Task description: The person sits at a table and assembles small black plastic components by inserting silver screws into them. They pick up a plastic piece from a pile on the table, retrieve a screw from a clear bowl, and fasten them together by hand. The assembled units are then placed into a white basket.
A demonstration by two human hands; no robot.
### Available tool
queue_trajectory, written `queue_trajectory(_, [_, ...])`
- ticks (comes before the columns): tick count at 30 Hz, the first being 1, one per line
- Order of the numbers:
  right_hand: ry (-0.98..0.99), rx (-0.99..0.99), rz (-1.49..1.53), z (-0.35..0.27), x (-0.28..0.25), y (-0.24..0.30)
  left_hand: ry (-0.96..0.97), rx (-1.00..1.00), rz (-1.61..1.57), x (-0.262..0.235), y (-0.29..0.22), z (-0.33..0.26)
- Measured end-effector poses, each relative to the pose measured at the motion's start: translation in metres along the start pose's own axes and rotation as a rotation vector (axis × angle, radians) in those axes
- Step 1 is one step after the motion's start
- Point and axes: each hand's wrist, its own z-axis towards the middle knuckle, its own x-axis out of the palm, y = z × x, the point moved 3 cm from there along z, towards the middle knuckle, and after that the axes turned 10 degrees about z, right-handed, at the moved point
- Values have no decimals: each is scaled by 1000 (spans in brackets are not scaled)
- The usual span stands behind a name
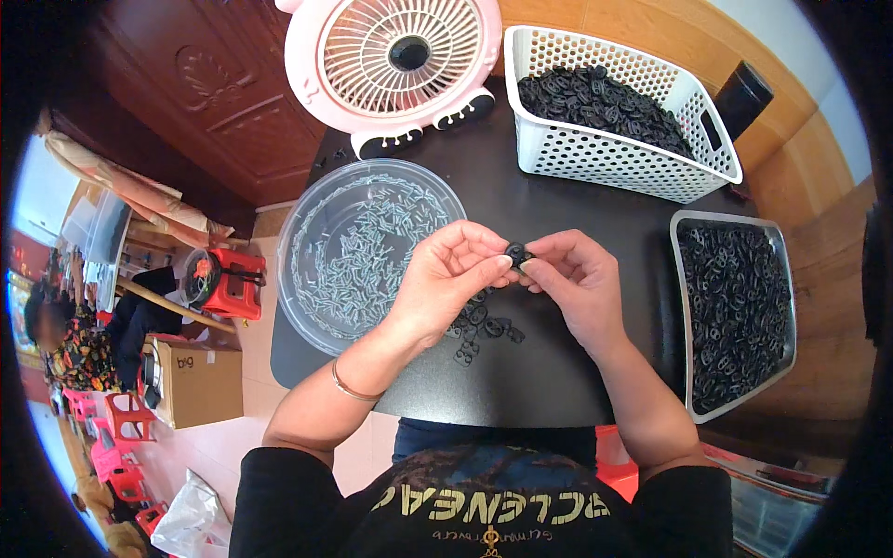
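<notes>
Both hands meet above the black desk (558, 372): the left hand (446, 274) and right hand (572, 279) pinch one small black plastic part (517, 253) between fingertips, held up close for fine work. Loose black parts (484, 330) lie just beneath; a clear bowl of small metal pieces (358, 251) sits beside the left hand, a grey tray of black parts (735, 316) beside the right, within easy reach.

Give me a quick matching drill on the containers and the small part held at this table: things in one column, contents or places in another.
1. white basket
2. clear round bowl
3. metal tray
4. small black part

a. pale small pins
b. pinched between left hand and right hand
c. black rings, far right corner
d. black rings, right of the hands

Pairs: 1-c, 2-a, 3-d, 4-b
</notes>
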Motion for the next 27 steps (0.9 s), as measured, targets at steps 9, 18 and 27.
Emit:
queue_trajectory(9, [3, -29, -32, -1, 0, -2, -27, 25, 49, 1, -1, -1])
queue_trajectory(18, [-24, -35, -76, -2, 0, -1, 8, 4, 27, 0, 2, 0])
queue_trajectory(27, [-7, -47, -68, -4, 0, 1, 12, -21, 19, 3, 0, -3])
